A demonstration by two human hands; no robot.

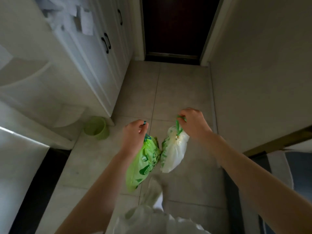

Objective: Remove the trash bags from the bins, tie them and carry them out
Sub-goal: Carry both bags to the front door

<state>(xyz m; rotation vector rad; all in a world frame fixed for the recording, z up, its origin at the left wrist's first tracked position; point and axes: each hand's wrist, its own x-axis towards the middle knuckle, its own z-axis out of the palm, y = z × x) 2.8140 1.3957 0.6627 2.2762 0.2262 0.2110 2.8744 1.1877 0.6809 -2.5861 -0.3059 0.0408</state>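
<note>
My left hand (134,134) grips the drawstring of a tied green trash bag (141,164), which hangs below it over the tiled floor. My right hand (194,123) holds the green tie of a tied white trash bag (173,154) with green print. The two bags hang side by side and touch. A small green bin (97,127) stands on the floor to the left, with no bag visible in it.
A dark door (173,27) closes the far end of the narrow hallway. White cabinets (87,56) with black handles line the left side, a plain wall (261,73) the right. My leg and foot (155,191) show below the bags.
</note>
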